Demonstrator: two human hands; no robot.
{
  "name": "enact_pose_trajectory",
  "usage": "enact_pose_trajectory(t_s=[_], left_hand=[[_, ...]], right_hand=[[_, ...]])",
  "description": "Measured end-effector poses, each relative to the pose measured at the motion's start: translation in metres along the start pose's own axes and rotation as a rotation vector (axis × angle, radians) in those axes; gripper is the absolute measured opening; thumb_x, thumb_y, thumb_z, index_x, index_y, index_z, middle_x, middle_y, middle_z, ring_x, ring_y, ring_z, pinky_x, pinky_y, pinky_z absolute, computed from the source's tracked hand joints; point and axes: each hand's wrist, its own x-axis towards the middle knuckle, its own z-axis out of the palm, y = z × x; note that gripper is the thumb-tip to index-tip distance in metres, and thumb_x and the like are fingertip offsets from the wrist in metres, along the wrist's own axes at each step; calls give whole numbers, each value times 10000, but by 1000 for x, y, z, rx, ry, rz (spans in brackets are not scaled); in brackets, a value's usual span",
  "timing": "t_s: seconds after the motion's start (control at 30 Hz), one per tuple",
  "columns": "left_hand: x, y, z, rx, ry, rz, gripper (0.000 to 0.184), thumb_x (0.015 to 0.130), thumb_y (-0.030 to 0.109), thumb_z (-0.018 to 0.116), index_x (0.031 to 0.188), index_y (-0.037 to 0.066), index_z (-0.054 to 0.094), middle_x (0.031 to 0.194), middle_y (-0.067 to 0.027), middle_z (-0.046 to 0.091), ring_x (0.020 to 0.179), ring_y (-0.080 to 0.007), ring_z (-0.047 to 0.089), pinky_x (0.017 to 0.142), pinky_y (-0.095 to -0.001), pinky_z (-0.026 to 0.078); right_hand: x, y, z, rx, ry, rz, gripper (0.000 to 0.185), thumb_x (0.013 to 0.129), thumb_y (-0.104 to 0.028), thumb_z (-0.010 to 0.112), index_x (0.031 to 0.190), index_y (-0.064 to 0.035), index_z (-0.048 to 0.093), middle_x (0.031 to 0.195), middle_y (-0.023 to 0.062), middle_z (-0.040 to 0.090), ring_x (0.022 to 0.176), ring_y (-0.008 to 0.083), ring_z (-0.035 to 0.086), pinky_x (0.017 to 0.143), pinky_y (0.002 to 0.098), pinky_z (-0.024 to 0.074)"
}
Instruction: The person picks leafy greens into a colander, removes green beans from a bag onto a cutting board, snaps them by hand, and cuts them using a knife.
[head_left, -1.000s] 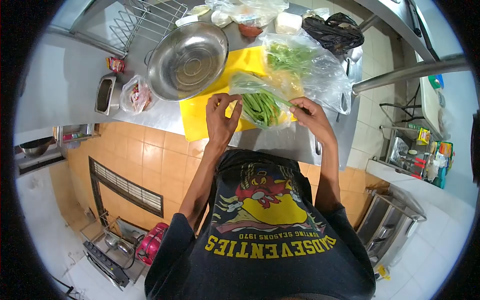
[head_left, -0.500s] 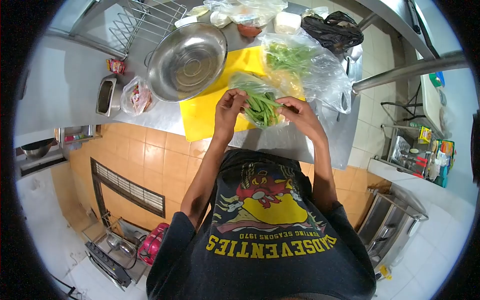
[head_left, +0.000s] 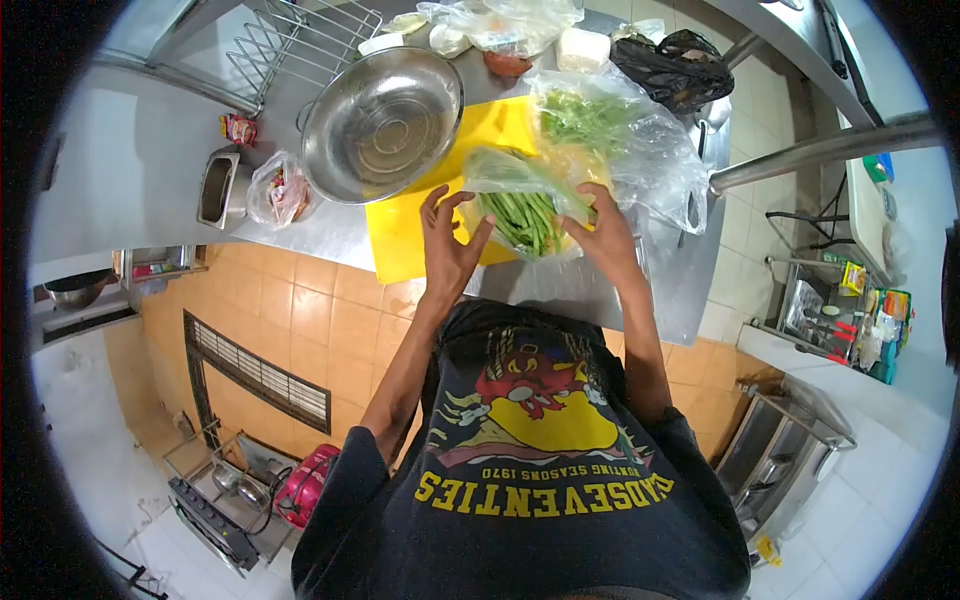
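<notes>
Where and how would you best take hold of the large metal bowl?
Probably grip the metal bowl by opposite sides of its rim, left hand from the left, right hand from the right, thumbs inside. It is wide, round and opens upward, so two opposite holds should keep it level.

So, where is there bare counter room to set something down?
Bare: counter between small bag and yellow board, in front of the bowl; the board's corner beside the left hand; steel near-right of the right hand. Crowded: the back, around the black bag; between the hands, around the beans.
</notes>
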Motion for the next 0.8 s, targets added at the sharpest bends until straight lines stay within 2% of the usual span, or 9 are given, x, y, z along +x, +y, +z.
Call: enact_pose_trajectory(t_s=[0.03,0.07,0.27,0.37,0.43,0.47,0.57,0.7,0.8], left_hand=[[-1,1,2,-108,-47,-49,414,819,174,734,1181,99,546,1291,-136,463,1182,-262,467,840,-367,507],[1,-6,7,-199,-84,-53,399,823,112,694,1196,89,554,1295,-166,479,1123,-278,507,790,-352,509],[14,-6,6,-357,-184,-68,522,841,-45,514,1342,100,508,1166,-146,634,878,-168,638,716,-278,494],[27,21,-10,-400,-212,-98,542,854,-48,483,1379,87,477,1135,-134,638,890,-136,634,723,-266,487],[38,30,-16,-462,-202,-123,534,863,-47,471,1382,75,471,1113,-133,634,893,-136,631,733,-261,485],[44,30,-18,-455,-235,-103,548,871,-55,448,1408,53,426,1345,-89,528,942,-142,614,809,-273,500],[62,36,-19,-529,-190,-16,545,868,-44,444,1400,72,449,1111,-117,620,925,-141,623,770,-259,483],[92,52,-22,-541,-153,78,563,864,-37,432,1410,102,444,1141,-114,612,922,-131,613,778,-252,474],[110,59,-19,-508,-140,81,556,875,-16,459,1415,115,442,1045,-98,646,873,-107,603,749,-245,475]], right_hand=[[-1,7,7,-113,37,-34,279,848,-127,676,1079,-41,547,952,148,627,790,259,613,685,333,474],[0,21,15,-79,-31,-4,293,822,-184,695,1037,-32,567,1041,183,625,912,362,610,755,429,483],[12,-24,-6,199,-183,147,219,848,-174,681,937,16,618,808,135,624,719,189,590,683,306,466],[24,-28,-6,350,-119,62,169,895,-164,645,901,3,620,714,-38,509,652,40,406,570,218,344],[32,-39,-12,422,-124,69,158,903,-155,639,910,2,629,744,-58,528,669,33,423,597,205,353],[37,-42,-13,470,-119,59,154,902,-150,638,909,3,630,749,-61,530,674,31,424,603,202,353],[52,-54,-20,513,-103,50,142,904,-141,633,907,1,630,762,-64,534,691,23,424,619,187,348],[78,-68,-28,484,-15,-21,147,908,-154,628,902,-7,626,736,-71,506,670,26,398,591,197,322],[98,-76,-36,430,62,-38,150,910,-167,627,902,-18,623,711,-69,493,644,33,369,568,211,299]])
